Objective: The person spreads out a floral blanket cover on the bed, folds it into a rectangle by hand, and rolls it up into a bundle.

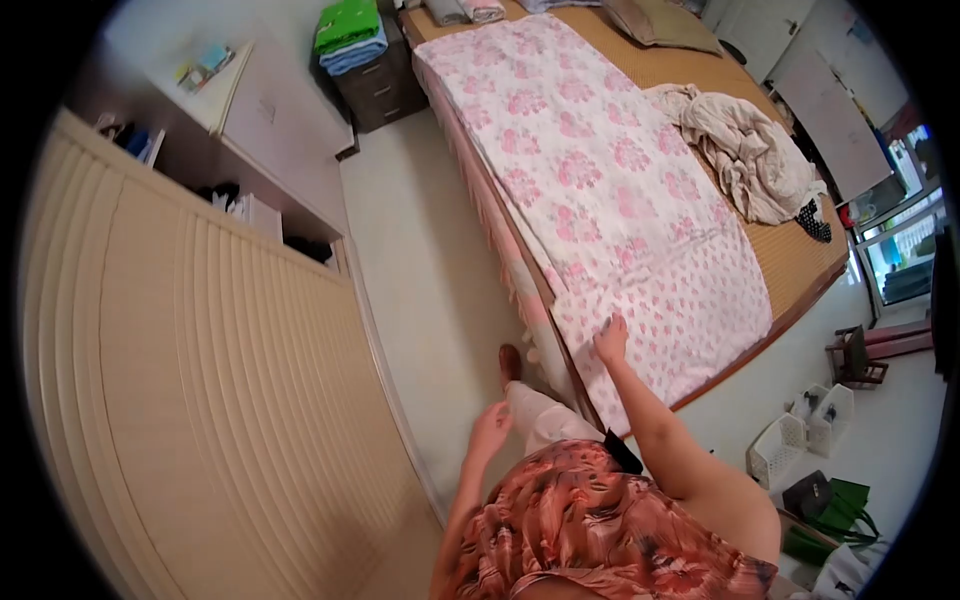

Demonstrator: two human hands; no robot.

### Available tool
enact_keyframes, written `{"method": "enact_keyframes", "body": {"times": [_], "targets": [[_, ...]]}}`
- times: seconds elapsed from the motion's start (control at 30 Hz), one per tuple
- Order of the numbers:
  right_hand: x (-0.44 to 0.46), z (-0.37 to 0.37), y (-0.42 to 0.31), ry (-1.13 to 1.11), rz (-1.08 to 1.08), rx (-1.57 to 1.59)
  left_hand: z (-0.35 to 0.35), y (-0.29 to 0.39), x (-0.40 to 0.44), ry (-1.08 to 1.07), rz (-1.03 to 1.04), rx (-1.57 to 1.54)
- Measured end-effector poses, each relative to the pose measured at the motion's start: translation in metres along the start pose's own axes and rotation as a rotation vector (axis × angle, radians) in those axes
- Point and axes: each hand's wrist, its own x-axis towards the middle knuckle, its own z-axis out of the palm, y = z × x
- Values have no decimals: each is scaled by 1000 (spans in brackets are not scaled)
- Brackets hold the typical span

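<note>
A white cloth with pink flowers (pixel 575 120) lies lengthwise along the near side of the bed. Its lower part (pixel 690 300) shows a smaller flower print, with wrinkles where the two prints meet. My right hand (pixel 611 340) touches this lower part near its left edge, with fingers slightly bent and the thumb a little apart; no bunched cloth shows between them. Beside my leg, over the floor, hangs my left hand (pixel 490 427), empty, its fingers loosely curled and apart.
A crumpled beige blanket (pixel 745 160) and a pillow (pixel 660 25) lie on the woven mat (pixel 790 245). Folded green and blue cloths (pixel 348 35) top a dark drawer unit (pixel 378 95). The slatted wardrobe (pixel 230 380) stands left; white baskets (pixel 778 448) sit right.
</note>
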Motion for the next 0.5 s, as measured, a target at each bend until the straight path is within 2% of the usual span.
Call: {"method": "enact_keyframes", "body": {"times": [0.03, 0.13, 0.2, 0.23, 0.27, 0.3, 0.33, 0.37, 0.5], "targets": [[23, 15, -9, 81, 82, -29, -16, 7, 23, 2, -5, 14], [47, 46, -77, -165, 216, -248, -61, 32, 84, -21, -12, 78], [76, 9, -121, -747, 2, -57, -90, 49, 125, -14, 37, 54], [92, 68, -97, -709, -132, 370, -102, 57, 144, -31, 72, 40], [102, 64, -112, -755, -113, 431, -114, 60, 165, -16, 98, 16], [109, 60, -126, -562, -163, 226, -122, 59, 185, -12, 128, -13], [119, 34, -142, -625, -120, 205, -132, 65, 205, -44, 121, 36], [125, 38, -141, -443, -74, 299, -143, 69, 222, -65, 110, 87], [178, 41, -156, -358, 219, 246, -166, 41, 317, -212, 121, -65]]}}
